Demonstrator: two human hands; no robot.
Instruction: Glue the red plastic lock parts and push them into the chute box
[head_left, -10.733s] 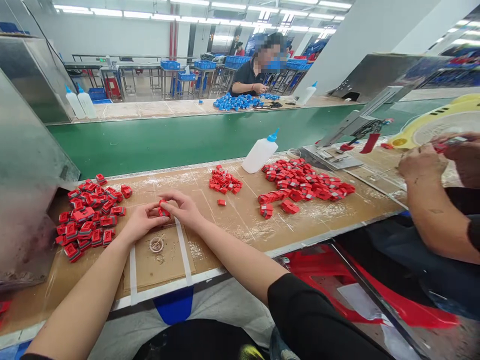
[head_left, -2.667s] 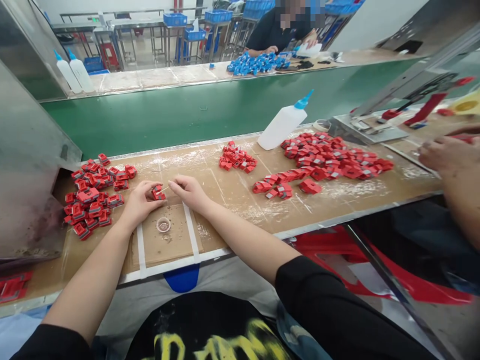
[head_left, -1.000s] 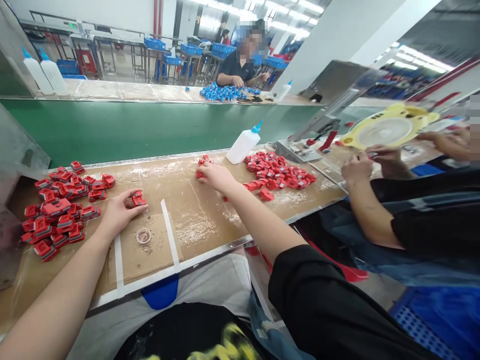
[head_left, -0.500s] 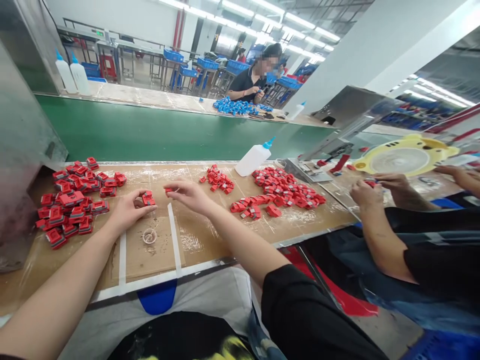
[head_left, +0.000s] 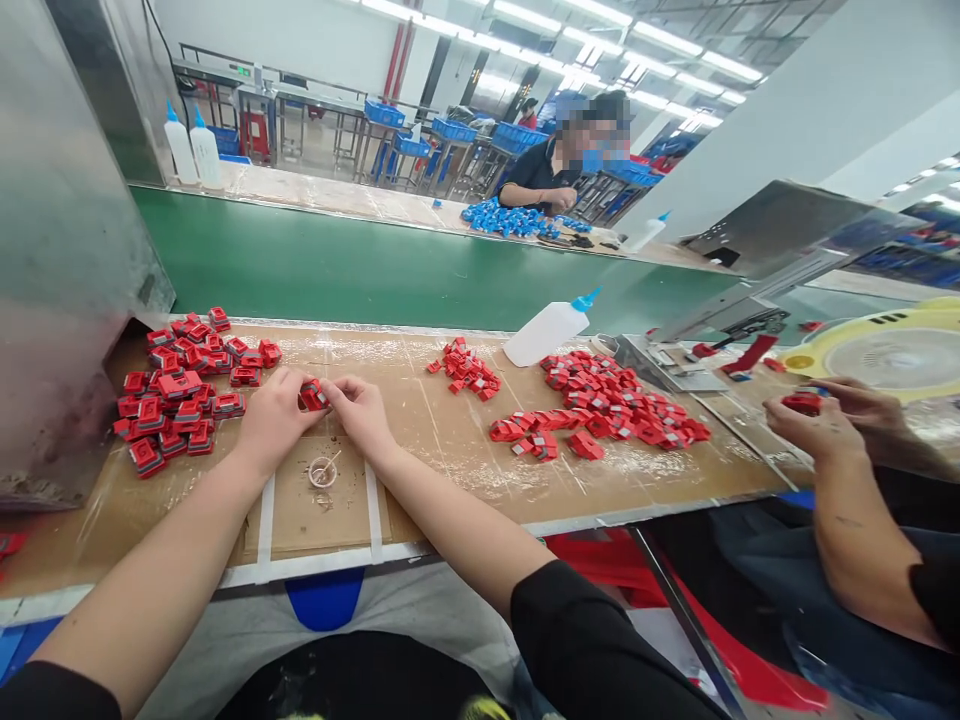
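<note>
My left hand (head_left: 276,420) is closed around a red plastic part (head_left: 313,395) with a dark insert, held just above the bench. From the other side my right hand (head_left: 361,418) presses its thumb and fingers against this part, and the fingertips partly hide it. Just below both hands, a small round cup (head_left: 322,472) with a thin stick in it rests on a cardboard sheet (head_left: 300,530). Left of my left hand lies a heap of red parts with grey edges (head_left: 180,385). A smaller pile of little red pieces (head_left: 469,368) is to the right of my right hand.
A large pile of red pieces (head_left: 615,400) lies farther right, beside a white squeeze bottle (head_left: 547,333) with a blue tip. A metal panel (head_left: 82,280) stands at the left. Behind the bench runs a green belt (head_left: 337,265). A co-worker's hands (head_left: 817,420) hold a red part at the right.
My right hand has come left with a small red piece and now meets my left hand at the red part. The camera view has shifted to the left.
</note>
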